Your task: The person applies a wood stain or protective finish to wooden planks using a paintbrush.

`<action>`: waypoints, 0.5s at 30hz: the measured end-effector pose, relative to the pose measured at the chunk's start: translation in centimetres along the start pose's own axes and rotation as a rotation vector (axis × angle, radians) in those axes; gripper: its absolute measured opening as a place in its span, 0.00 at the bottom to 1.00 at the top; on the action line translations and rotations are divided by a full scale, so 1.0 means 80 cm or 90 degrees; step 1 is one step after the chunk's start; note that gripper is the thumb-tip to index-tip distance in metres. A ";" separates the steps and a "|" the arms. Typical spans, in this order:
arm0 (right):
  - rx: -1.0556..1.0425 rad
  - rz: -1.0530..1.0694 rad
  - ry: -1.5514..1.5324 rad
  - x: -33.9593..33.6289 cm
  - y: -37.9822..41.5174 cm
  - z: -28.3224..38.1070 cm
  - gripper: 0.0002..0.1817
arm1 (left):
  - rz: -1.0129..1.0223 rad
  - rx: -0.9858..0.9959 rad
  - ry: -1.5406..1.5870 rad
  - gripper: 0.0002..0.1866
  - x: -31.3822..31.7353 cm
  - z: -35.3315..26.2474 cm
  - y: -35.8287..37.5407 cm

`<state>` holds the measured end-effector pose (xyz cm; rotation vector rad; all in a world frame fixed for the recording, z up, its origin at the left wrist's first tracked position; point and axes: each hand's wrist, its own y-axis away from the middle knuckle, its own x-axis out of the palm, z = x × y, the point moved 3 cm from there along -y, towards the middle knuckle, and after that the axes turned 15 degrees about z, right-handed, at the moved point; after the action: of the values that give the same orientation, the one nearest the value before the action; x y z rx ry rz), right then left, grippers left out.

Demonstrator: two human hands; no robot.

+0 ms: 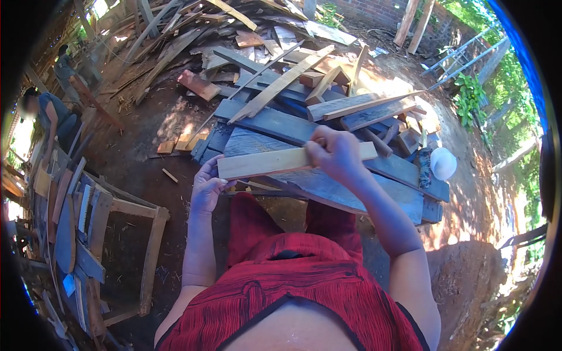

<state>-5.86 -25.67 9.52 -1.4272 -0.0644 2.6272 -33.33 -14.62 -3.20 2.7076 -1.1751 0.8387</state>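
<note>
A pale, flat length of wood point(263, 163) lies nearly level across the front of my body, above the grey plank bench point(363, 190). My left hand point(207, 186) grips its left end, with the thumb at the lower corner and the fingers around the end. Farther right, my right hand point(336, 153) is closed on the upper face of the same piece, whose right end sticks out past the knuckles. Whether the fingertips of my right hand hold anything small is hidden.
Behind the bench rises a big heap of boards and offcuts point(281, 76). A white round container point(443, 164) stands at the bench's right end. On the left are a wooden frame point(153, 251), stacked planks point(65, 234) and a person point(55, 114) bending.
</note>
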 end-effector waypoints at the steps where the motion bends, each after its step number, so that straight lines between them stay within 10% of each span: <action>1: -0.041 -0.004 -0.036 0.008 -0.006 0.016 0.07 | 0.002 0.002 0.002 0.35 0.001 0.000 0.000; 6: -0.143 0.013 -0.208 0.043 -0.031 0.065 0.06 | 0.006 0.000 0.011 0.34 0.006 -0.003 0.003; 8: -0.125 0.144 -0.582 0.050 -0.035 0.073 0.07 | 0.010 -0.004 0.013 0.34 0.008 -0.004 0.004; 15: -0.017 0.083 -0.612 0.043 -0.019 0.003 0.07 | 0.006 0.002 -0.004 0.34 0.006 -0.003 0.003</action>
<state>-7.74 -23.61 6.97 -0.0594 -0.1113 3.1467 -33.37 -15.07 -2.75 2.7113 -1.1898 0.8351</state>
